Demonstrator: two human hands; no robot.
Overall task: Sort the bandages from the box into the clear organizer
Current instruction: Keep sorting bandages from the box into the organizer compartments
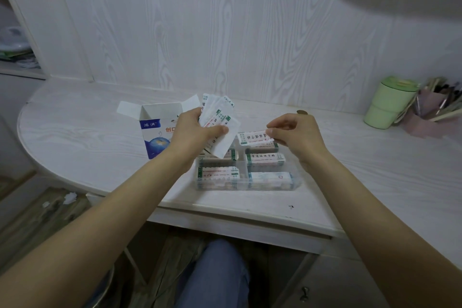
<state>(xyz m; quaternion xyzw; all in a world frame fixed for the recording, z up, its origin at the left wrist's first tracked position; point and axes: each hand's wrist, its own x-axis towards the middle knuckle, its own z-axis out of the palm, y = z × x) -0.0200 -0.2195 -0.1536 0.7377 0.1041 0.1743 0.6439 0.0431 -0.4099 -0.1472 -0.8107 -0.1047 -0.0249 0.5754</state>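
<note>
Blue-trousered knee (212, 272) sits at the bottom edge, under the white table (75, 137); both bare forearms reach forward over the table edge.

Clear organizer (246, 186) lies on the table near the front edge, between the two hands and just below them. Its compartments run in two columns, and each visible one holds a stack of wrapped bandages (265, 159) lying flat, long axis left-right.

Left hand (197, 130) grips a fanned bundle of bandages (220, 117), thumb pressed across the front, fingers curled behind. The bundle's long axis runs roughly up-down, tilted right at the top, the upper ends spread out like cards. Its lower corner hangs over the organizer's back left compartments.

Right hand (295, 132) pinches a single bandage (253, 138) by its right end between thumb and fingertips, the other fingers curled loosely. That strip lies close to level, long axis left-right, free end pointing left toward the bundle. It hovers over the organizer's back right compartment; cannot tell whether it touches the stack below.

Box (157, 130) stands upright behind and left of the left hand, top flaps open, blue-and-white printed face toward the camera, partly hidden by the wrist.

Far right: green cup (387, 105) beside a pink holder (425, 117) full of utensils.
</note>
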